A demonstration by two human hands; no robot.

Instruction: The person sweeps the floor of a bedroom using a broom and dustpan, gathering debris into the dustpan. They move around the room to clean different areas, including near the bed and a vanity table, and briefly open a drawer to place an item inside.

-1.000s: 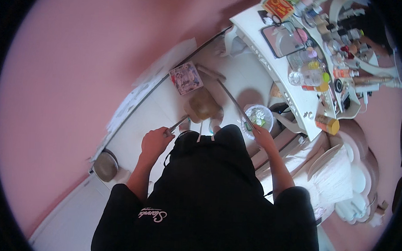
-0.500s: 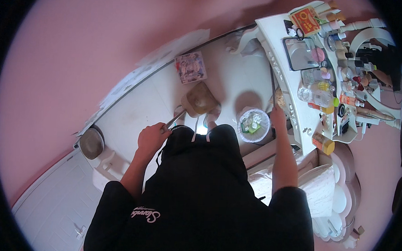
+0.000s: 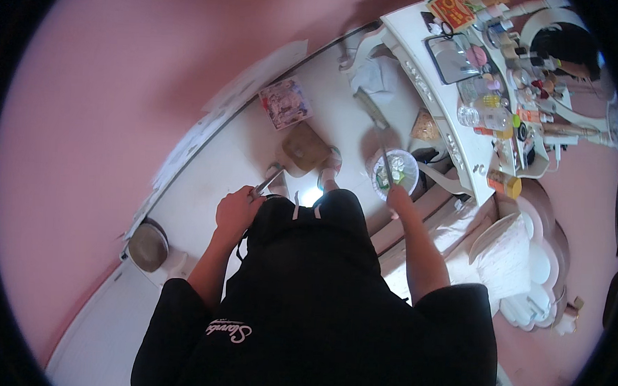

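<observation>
My right hand [image 3: 400, 200] is closed round the thin handle of a broom [image 3: 372, 109]. The handle passes over a round waste bin [image 3: 413, 171] with a white liner and scraps of paper and green wrapping inside. The broom's greyish head is on the pale floor beyond the bin. In front of my legs my left hand [image 3: 236, 207] grips a metal handle slanting toward a brown dustpan [image 3: 305, 149]. That pan rests by my feet, its joint with the handle hard to make out.
A box with a colourful picture [image 3: 285, 104] lies beyond the dustpan, near the wall. At right stands a white dressing table [image 3: 424, 81] crowded with bottles. A white plastic bag [image 3: 375, 78] sits by its leg; a round stool [image 3: 148, 245] stands left.
My right hand has moved left and nearer, bringing the broom out from beside the dressing table to over the bin. My left hand and the dustpan have hardly moved.
</observation>
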